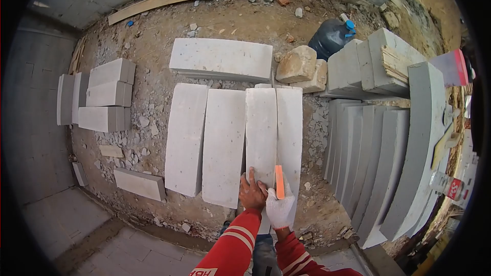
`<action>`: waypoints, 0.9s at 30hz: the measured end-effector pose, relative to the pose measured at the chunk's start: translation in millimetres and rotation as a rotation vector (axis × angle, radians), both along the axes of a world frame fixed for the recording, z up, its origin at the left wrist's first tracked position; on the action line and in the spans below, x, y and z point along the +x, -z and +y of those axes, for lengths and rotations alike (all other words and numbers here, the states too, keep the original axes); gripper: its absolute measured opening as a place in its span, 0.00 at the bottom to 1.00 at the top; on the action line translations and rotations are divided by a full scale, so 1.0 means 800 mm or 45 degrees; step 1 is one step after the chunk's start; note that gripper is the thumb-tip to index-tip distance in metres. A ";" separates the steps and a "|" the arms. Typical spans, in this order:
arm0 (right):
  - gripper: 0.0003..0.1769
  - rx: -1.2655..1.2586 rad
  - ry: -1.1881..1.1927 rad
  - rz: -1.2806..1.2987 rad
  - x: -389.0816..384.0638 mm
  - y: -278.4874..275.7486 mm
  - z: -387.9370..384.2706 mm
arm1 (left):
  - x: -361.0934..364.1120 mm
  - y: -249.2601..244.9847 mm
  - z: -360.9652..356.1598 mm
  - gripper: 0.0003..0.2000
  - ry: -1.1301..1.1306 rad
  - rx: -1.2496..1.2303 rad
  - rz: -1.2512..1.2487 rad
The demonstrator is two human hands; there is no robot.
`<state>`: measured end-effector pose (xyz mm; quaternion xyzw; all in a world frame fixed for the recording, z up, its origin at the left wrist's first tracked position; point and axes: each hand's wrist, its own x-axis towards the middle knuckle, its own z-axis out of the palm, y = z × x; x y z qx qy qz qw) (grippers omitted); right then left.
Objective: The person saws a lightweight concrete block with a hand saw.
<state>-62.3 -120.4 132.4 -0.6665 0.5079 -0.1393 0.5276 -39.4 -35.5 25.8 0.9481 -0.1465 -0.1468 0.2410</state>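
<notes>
Four stone slabs lie side by side on dirt. The left hand (251, 194) rests on the near end of the third slab (261, 128), fingers laid flat. Just right of it, the gloved right hand (280, 208) has its fingers closed around an orange tool (279, 181), upright at the seam with the fourth slab (290, 122). Beyond the third slab lies a crosswise slab (221, 59). To its right stand leaning curved slabs (378, 158), a boulder (296, 64) and a blue jug (332, 36).
</notes>
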 end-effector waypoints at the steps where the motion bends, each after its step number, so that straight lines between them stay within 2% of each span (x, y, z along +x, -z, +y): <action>1: 0.28 0.012 0.011 0.022 0.003 -0.003 0.001 | 0.001 0.002 -0.001 0.31 0.002 -0.002 -0.001; 4: 0.29 -0.034 0.037 -0.137 0.002 -0.003 0.000 | 0.001 0.002 0.002 0.31 0.006 -0.062 -0.035; 6: 0.29 0.261 -0.046 -0.016 -0.010 -0.011 -0.008 | 0.001 0.001 0.002 0.31 0.001 -0.067 -0.004; 7: 0.29 0.276 -0.024 0.001 -0.019 -0.006 -0.013 | 0.002 -0.002 -0.002 0.31 0.020 -0.052 0.016; 9: 0.29 0.077 -0.206 -0.139 -0.052 0.014 -0.022 | 0.005 -0.009 -0.007 0.30 0.010 -0.038 -0.083; 10: 0.29 0.090 -0.192 -0.287 -0.067 0.020 -0.024 | 0.009 -0.008 -0.009 0.30 0.036 -0.025 -0.073; 12: 0.26 -0.289 -0.172 -0.312 -0.088 0.033 -0.041 | 0.007 -0.008 -0.007 0.30 0.029 0.019 -0.094; 14: 0.27 -0.174 0.140 -0.051 -0.108 0.082 -0.052 | 0.009 -0.007 -0.007 0.30 0.033 0.041 -0.083; 16: 0.28 -0.133 0.157 0.246 -0.123 0.132 -0.073 | 0.009 -0.007 -0.010 0.30 0.002 0.002 -0.079; 20: 0.29 0.083 0.115 0.019 -0.112 0.196 -0.072 | 0.013 -0.007 -0.011 0.30 -0.010 0.088 -0.069; 21: 0.30 0.402 0.149 -0.053 -0.112 0.203 -0.072 | 0.016 -0.013 -0.011 0.30 -0.002 0.089 -0.072; 23: 0.31 0.715 0.205 -0.134 -0.111 0.224 -0.085 | 0.021 -0.021 -0.016 0.30 -0.030 0.045 0.029; 26: 0.34 0.786 0.028 -0.017 -0.115 0.239 -0.073 | 0.024 -0.007 -0.008 0.30 0.046 -0.020 -0.127; 27: 0.36 0.733 0.003 -0.166 -0.112 0.226 -0.072 | 0.024 -0.009 -0.006 0.30 0.056 -0.010 -0.134</action>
